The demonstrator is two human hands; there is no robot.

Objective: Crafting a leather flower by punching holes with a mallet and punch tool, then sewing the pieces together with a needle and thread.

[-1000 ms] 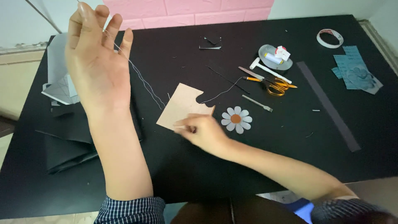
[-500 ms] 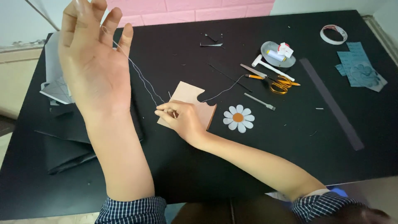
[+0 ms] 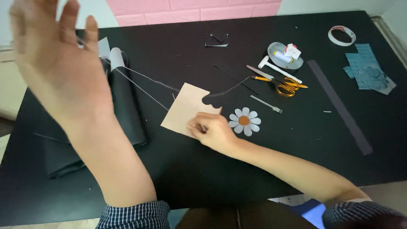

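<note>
My left hand (image 3: 59, 72) is raised high at the left, fingers spread and blurred, with a thin dark thread (image 3: 140, 87) running taut from it down to a tan leather piece (image 3: 184, 110) on the black table (image 3: 178, 178). My right hand (image 3: 214, 131) rests on the near right edge of that piece, fingers pinched on it. A white daisy-shaped cutout with an orange centre (image 3: 245, 121) lies just right of my right hand.
Folded black sheets (image 3: 123, 110) lie under my left arm. Behind the daisy are a small pronged tool (image 3: 266, 104), yellow-handled scissors (image 3: 286, 86), a white mallet (image 3: 277, 68) and a grey dish (image 3: 284, 55). A long dark strip (image 3: 339, 106), blue pieces (image 3: 369, 70) and a tape roll (image 3: 341, 35) lie right.
My left hand has swung further left and up, drawing the thread out longer. My right hand shifted from the piece's left side back to its near right edge.
</note>
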